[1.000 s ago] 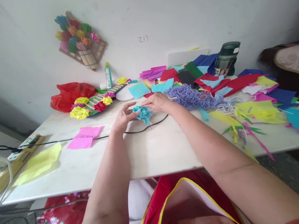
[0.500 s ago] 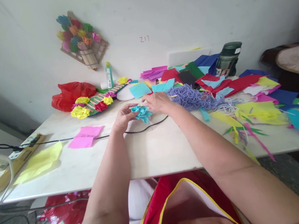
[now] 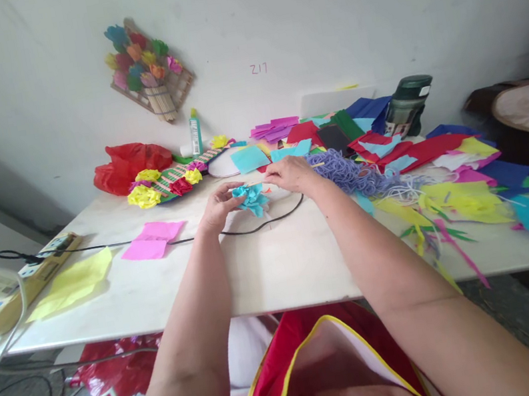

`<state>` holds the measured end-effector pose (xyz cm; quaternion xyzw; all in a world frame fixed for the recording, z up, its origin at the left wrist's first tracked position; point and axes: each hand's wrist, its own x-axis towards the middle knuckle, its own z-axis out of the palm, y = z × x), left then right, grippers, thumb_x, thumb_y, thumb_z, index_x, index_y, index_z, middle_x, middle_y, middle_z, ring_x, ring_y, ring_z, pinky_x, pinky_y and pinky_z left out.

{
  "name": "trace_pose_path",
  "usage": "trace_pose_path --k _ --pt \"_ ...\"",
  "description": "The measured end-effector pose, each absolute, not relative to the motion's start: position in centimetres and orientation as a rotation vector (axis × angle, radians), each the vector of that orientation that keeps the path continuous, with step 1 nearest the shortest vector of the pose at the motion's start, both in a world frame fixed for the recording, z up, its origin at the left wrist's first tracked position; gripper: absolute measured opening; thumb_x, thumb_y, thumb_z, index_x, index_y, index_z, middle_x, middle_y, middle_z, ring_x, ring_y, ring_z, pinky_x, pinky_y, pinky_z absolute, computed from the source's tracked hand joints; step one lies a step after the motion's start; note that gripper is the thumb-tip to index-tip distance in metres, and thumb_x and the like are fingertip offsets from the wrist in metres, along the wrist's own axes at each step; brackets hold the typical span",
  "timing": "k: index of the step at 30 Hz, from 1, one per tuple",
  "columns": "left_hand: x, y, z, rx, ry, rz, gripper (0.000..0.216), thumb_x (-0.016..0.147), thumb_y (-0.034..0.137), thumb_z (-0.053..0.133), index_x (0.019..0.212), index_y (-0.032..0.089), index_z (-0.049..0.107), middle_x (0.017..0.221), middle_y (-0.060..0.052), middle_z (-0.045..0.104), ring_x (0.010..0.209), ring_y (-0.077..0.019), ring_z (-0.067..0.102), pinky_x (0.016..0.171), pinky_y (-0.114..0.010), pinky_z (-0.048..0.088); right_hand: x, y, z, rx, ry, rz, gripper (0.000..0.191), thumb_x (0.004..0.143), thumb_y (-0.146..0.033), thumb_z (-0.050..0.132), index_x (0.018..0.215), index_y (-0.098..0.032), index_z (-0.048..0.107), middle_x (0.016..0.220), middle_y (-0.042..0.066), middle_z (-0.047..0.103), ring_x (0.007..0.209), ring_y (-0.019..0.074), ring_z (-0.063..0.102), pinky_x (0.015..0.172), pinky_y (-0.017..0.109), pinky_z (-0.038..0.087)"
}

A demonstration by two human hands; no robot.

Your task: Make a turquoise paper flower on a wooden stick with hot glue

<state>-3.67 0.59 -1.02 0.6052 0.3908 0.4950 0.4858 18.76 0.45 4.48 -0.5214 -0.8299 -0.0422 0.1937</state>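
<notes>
My left hand [image 3: 219,207] is closed on a light-blue crinkled paper flower [image 3: 251,200], pinching its left side above the table. Just right of the flower, my right hand [image 3: 290,175] is closed with fingertips together, apart from the petals. A thin pale stick [image 3: 318,164] pokes out behind its knuckles and appears to be held in it; most of the stick is hidden by the hand. A small orange-red bit shows beside the flower's right edge. Under both hands a black cable [image 3: 263,224] runs across the white table [image 3: 286,268].
A purple yarn heap [image 3: 346,174] lies right of my right hand, among coloured paper sheets and a dark bottle [image 3: 409,106]. Leftward are a pink paper [image 3: 152,240], a yellow sheet [image 3: 73,284], a power strip [image 3: 20,286] and a flower-decorated board [image 3: 170,181]. A red bag [image 3: 130,166] sits behind.
My right hand has drawn away to the right from the blue flower, with the stick moving along. My left hand keeps its grip on the flower. The view has shifted slightly.
</notes>
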Motion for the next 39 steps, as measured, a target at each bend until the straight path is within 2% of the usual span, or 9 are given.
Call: trace_pose_path --k 9,39 --pt "-3.8 0.8 -1.2 1.474 0.954 1.208 0.058 0.052 0.04 0.087 0.102 0.016 0.068 0.078 -0.002 0.069 0.068 -0.0166 0.066 0.067 -0.031 0.055 19.5 0.8 4.4 -1.435 -2.262 -0.042 0.025 0.088 -0.039 0.061 0.084 -0.021 0.077 0.087 0.005 0.076 0.082 0.0185 0.064 0.065 0.028 0.034" --pt "-3.8 0.7 -1.2 1.481 0.949 1.192 0.055 0.052 0.039 0.087 0.1 0.017 0.069 0.078 -0.002 0.069 0.066 -0.0152 0.065 0.065 -0.029 0.056 19.8 1.5 3.9 -1.419 -2.101 0.107 0.008 0.077 -0.028 0.073 0.081 -0.022 0.076 0.086 0.0 0.076 0.078 0.0153 0.063 0.066 0.027 0.038"
